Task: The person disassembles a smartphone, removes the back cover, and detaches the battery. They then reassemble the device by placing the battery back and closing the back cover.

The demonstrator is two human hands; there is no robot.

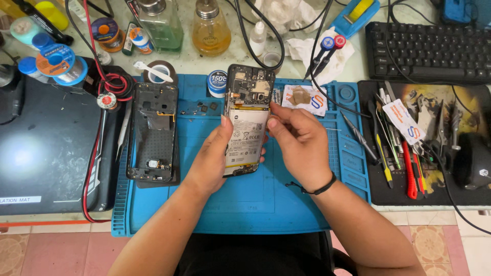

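Observation:
An opened smartphone [247, 110] with its back off shows a white battery and a dark circuit board at the top. My left hand [212, 158] grips it from the left edge and tilts it up over the blue repair mat [245, 204]. My right hand [299, 140] holds the phone's right edge, thumb and forefinger pinched near the top of the battery. The removed dark back frame [153, 133] lies flat on the mat to the left.
A black heating pad [48, 148] with red cables sits at left. Bottles, solder spools and tape line the back. A black tray [414, 133] of screwdrivers, tweezers and pliers is at right, a keyboard [429, 51] behind it.

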